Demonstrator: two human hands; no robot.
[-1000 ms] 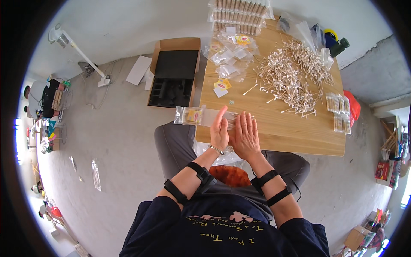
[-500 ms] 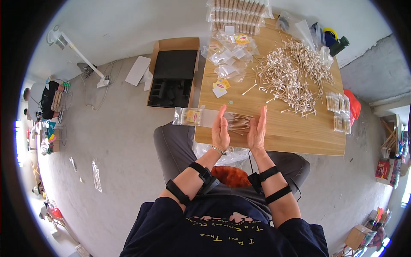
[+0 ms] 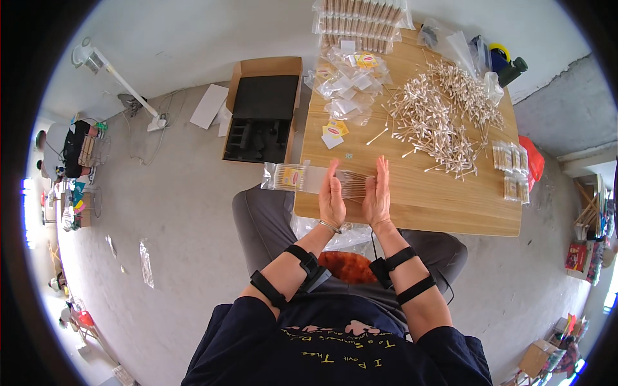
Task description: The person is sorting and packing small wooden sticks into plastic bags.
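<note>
A small bundle of cotton swabs (image 3: 353, 186) lies sideways near the front edge of the table, between my two hands. At its left end is my left hand (image 3: 332, 199), upright with the fingers stretched out. Facing it, my right hand (image 3: 376, 198) has its fingers straight and its palm at the swabs' right end. Neither hand curls round the bundle. Just left of my left hand, a clear plastic bag of swabs with a yellow card (image 3: 293, 176) reaches past the table's left edge. Part of its clear plastic runs toward my left hand.
A large heap of loose swabs (image 3: 431, 122) covers the table's right and back. Empty clear bags (image 3: 347, 83), yellow cards (image 3: 335, 128) and stacked filled packs (image 3: 357, 26) lie at the left and back. More packs (image 3: 510, 170) sit right. An open box (image 3: 261, 109) stands left.
My right hand has moved left, closer to my left hand, and now meets the right ends of the swabs. The bundle looks more even. My left hand has stayed in place.
</note>
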